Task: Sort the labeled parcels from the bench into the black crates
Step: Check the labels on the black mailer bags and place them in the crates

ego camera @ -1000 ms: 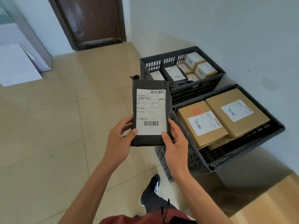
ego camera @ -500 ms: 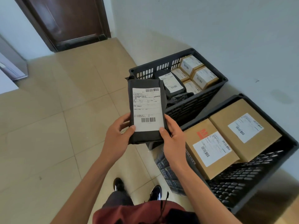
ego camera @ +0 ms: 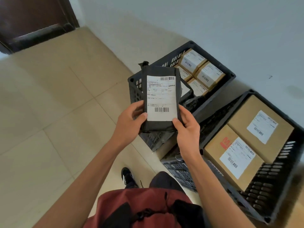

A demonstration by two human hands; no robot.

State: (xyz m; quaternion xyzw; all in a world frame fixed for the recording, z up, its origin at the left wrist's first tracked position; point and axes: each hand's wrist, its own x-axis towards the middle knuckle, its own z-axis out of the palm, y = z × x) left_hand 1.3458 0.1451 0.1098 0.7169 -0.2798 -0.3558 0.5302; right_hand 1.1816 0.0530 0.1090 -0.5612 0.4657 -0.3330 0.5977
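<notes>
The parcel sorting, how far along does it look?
Done: the far crate already holds small labeled boxes, and the near crate holds two large cardboard boxes. In hand: both the left hand and right hand hold a black labeled parcel, not yet dropped in. The bench is out of view, so the remainder is unknown.

Parcel [ego camera: 160, 97]: matt black plastic wrap, white paper label. Crates [ego camera: 213, 97]: perforated black plastic. Boxes [ego camera: 259, 127]: brown cardboard, paper labels. Floor [ego camera: 49, 112]: smooth beige tile.
</notes>
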